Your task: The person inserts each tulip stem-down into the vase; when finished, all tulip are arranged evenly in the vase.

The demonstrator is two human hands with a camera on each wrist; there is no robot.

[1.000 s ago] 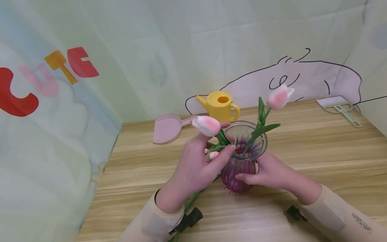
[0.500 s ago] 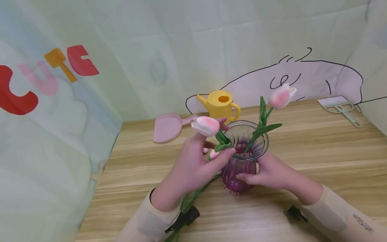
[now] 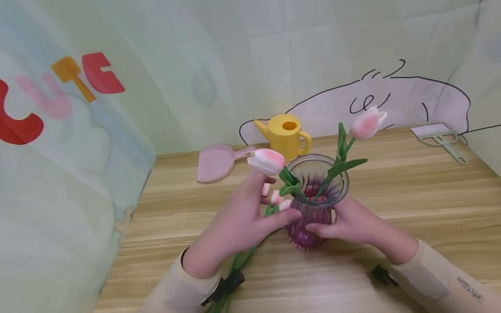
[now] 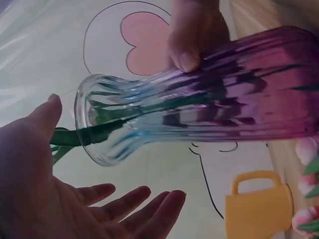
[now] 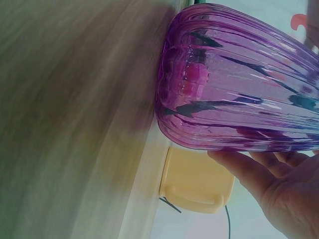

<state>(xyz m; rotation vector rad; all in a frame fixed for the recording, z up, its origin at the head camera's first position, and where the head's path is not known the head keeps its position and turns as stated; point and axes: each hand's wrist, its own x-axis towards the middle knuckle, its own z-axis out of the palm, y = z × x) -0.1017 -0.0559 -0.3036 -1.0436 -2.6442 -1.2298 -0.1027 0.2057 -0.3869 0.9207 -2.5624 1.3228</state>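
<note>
A ribbed glass vase (image 3: 309, 226), purple at its base and paler toward the rim, stands on the wooden table. My right hand (image 3: 352, 221) grips its side, thumb in front and fingers around the back. Two pink-and-white tulips have their stems inside: one tulip (image 3: 368, 123) leans right, the other tulip (image 3: 267, 161) leans left over the rim. My left hand (image 3: 244, 213) is beside the vase's left side, holding nothing. In the left wrist view, its fingers (image 4: 134, 206) spread loosely near the glass rim, with the thumb by the green stem (image 4: 94, 133).
More tulips (image 3: 276, 198) lie on the table behind and under my left hand, stems toward the front edge. A yellow watering can (image 3: 284, 137) and a pink dustpan (image 3: 217, 163) are at the back. A small brush (image 3: 440, 138) lies at the back right.
My left hand has let go of the left tulip and drawn slightly down and left; the tulip now leans on the rim. The right hand keeps its hold on the vase.
</note>
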